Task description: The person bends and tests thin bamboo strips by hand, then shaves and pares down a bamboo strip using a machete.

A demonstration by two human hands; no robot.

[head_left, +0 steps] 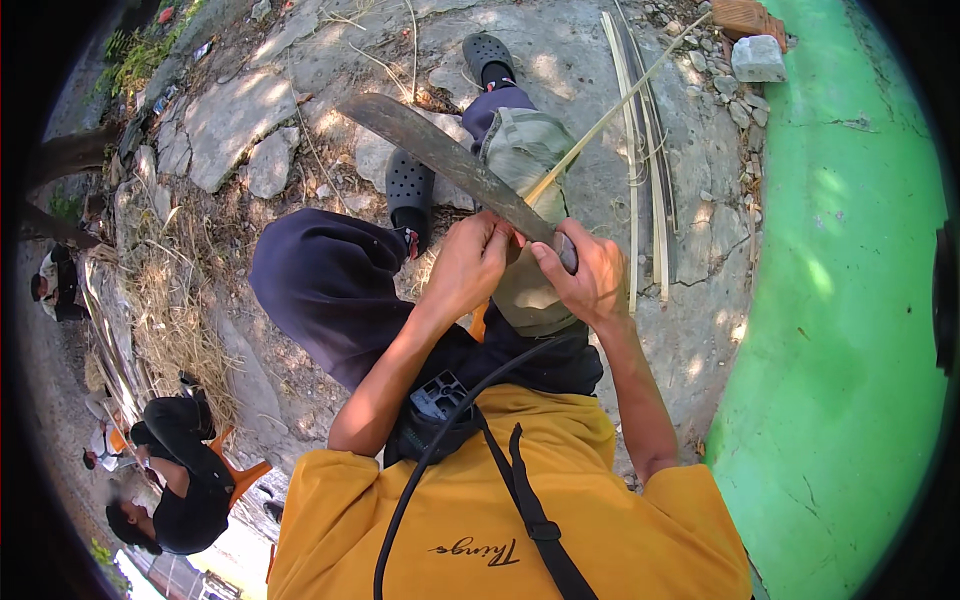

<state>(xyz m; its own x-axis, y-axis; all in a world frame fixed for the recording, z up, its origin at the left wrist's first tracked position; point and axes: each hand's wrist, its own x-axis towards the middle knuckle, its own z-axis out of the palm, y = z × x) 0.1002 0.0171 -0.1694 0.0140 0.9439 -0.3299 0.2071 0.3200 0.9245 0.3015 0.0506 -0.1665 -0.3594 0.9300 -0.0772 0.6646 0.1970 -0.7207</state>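
My right hand [588, 272] is wrapped round the handle end of a long, dark, worn machete [440, 155]. Its blade slants up and to the left across my lap. Close beside it, my left hand [472, 258] is closed, with thumb and fingers pinched at the near end of a pale bamboo strip [625, 98]. That strip passes under the blade and runs far to the upper right. The blade and fingers hide its very end. Beneath both hands, a grey-green cloth [530, 150] covers my right leg.
Several long, thin strips [640, 150] lie on the cracked ground to the right, beside a green wall [850, 300]. A pale block [758, 60] and rubble sit at its far end. Dry shavings [185, 330] are heaped at left, near a seated person [185, 470].
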